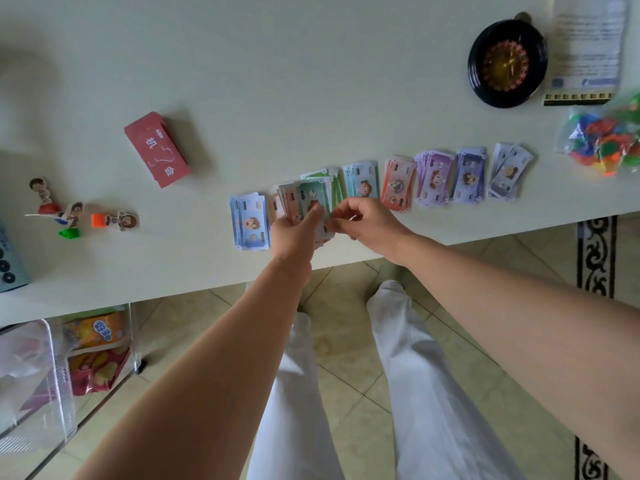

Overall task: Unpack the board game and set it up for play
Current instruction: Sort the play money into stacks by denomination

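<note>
My left hand (294,230) grips a fanned stack of play money (304,200) just above the white table's near edge. My right hand (363,220) pinches the lower right corner of that stack. Sorted piles of notes lie in a row on the table: a blue pile (250,223) at the left, then green (330,181), light blue (362,181), red (398,188), purple (434,176), violet (469,174) and grey (509,173). A red card deck (157,148) lies to the left. Cardboard character pawns (74,211) on coloured bases lie further left.
A black roulette-style spinner (507,64) and a printed rules sheet (587,46) sit at the far right. A bag of coloured plastic pieces (602,140) lies by the right edge. A blue box corner (10,261) shows at the left. A clear bin with snack bags (93,351) stands under the table (277,81).
</note>
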